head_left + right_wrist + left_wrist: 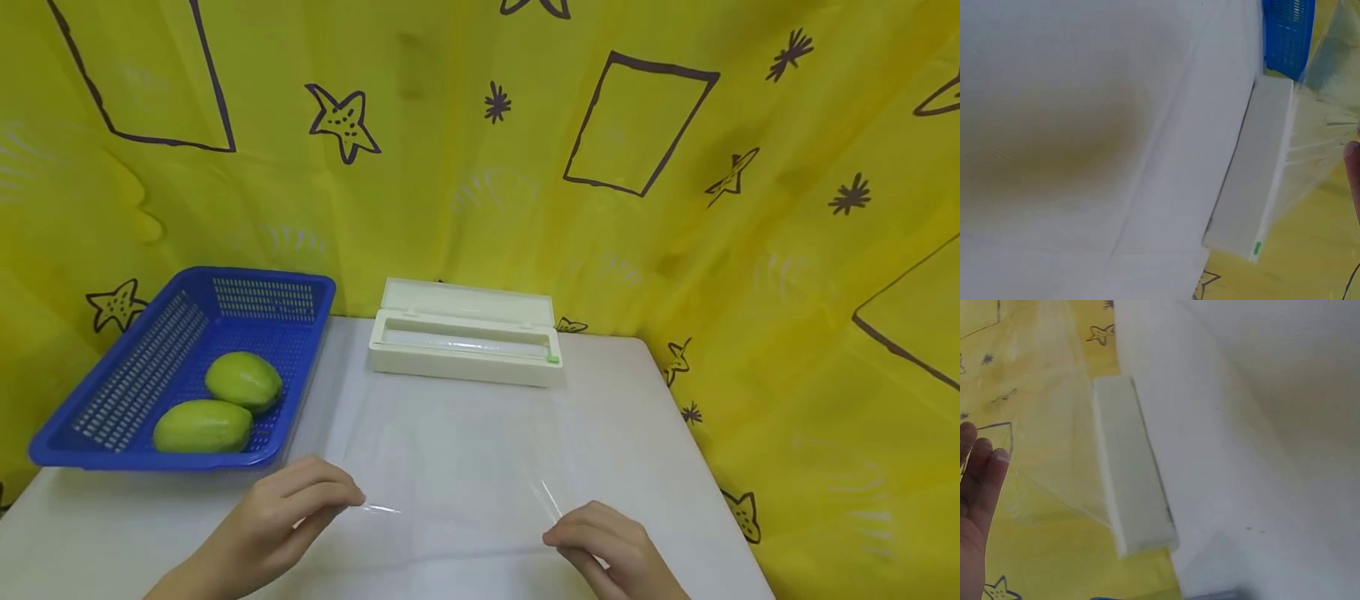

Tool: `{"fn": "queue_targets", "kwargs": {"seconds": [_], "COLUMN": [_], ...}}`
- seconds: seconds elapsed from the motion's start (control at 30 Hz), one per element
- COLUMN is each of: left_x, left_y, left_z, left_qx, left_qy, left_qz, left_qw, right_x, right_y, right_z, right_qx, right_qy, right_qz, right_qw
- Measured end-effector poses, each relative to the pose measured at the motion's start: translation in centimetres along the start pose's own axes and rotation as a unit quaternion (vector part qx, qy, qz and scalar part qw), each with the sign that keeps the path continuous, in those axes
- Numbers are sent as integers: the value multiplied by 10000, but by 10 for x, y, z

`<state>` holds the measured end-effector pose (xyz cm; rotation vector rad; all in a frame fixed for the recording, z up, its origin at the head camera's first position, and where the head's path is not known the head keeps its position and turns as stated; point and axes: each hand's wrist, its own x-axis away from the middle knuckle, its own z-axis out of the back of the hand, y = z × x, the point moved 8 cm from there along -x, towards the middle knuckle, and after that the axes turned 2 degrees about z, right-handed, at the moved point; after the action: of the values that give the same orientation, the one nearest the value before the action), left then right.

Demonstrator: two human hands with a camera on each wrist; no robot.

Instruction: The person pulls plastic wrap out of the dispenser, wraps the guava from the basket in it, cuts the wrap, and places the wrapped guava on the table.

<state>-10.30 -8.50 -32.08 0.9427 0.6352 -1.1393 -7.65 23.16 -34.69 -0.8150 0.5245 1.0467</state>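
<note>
A clear sheet of plastic wrap (457, 500) stretches from a white dispenser box (461, 371) toward the front of the table. My left hand (273, 521) pinches its near left corner between thumb and fingers. At the right corner, my right hand (611, 546) pinches the film the same way. The dispenser's lid (468, 302) stands raised, with the wrap roll (465, 342) inside and a green slider (553, 359) at its right end. In the left wrist view the film (1054, 425) rises from the box. Only fingertips (1352, 150) show in the right wrist view.
A blue plastic basket (296, 417) stands on the left of the white table (637, 417). Inside lie two green mangoes, one (243, 381) behind the other (202, 427). A yellow patterned curtain (450, 208) hangs behind and to the right.
</note>
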Motion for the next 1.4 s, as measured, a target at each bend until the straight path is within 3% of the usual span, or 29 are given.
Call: {"fn": "queue_targets", "kwargs": {"seconds": [0.43, 0.6, 0.77, 0.9, 1.13, 1.27, 1.4], "left_x": [43, 56, 68, 73, 76, 79, 83], "left_y": [-43, -53, -61, -64, -68, -68, -67], "left_z": [-35, -45, -50, -52, -57, -57, -58], "left_qx": [-150, -129, -365, -520, -611, -816, -914], "left_qy": [-656, -1069, -1493, -1571, -1727, -1751, -1948], "left_qz": [760, 1101, 1352, 1313, 1185, 1069, 1063], "left_qw": [9948, 9881, 9788, 9774, 9759, 9753, 9708], "right_x": [22, 34, 43, 44, 41, 45, 55], "right_y": [35, 46, 56, 60, 60, 63, 70], "right_z": [-28, -42, -55, -60, -61, -63, -68], "right_qx": [-69, 8, -145, 4, 360, 331, 156], "right_qy": [-325, -800, -1563, -1987, -1863, -1936, -2352], "right_qz": [-58, -535, -1283, -1350, -893, -1215, -1897], "right_qw": [9994, 9954, 9792, 9707, 9778, 9730, 9531]}}
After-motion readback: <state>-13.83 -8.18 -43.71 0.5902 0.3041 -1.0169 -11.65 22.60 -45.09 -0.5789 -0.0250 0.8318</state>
